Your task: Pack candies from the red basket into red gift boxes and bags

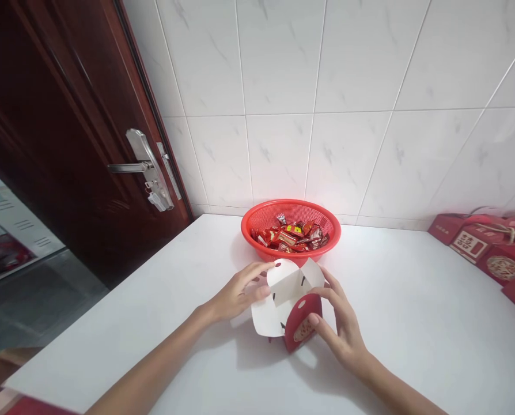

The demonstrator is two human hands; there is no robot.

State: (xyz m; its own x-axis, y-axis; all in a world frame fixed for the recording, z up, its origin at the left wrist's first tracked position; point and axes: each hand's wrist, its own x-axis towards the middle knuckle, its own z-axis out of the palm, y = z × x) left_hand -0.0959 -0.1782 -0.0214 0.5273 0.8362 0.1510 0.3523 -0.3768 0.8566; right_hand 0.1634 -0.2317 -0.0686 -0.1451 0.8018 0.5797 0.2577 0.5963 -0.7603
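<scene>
A small paper box (303,323), red outside and white inside, stands on the white table with its top flaps spread and its inside showing. My left hand (242,291) pinches the box's left side between thumb and fingers, near the upper white flap. On the opposite side, my right hand (340,320) holds the box, its thumb on the red front panel and its fingers at the right edge. Just behind the box sits a red plastic basket (257,214) holding several wrapped candies (288,237).
Several red gift boxes (497,251) stand at the right end of the white table (188,253). A tiled wall (279,155) runs behind the basket. A dark red door (89,115) with a metal handle stands beyond the table's left edge.
</scene>
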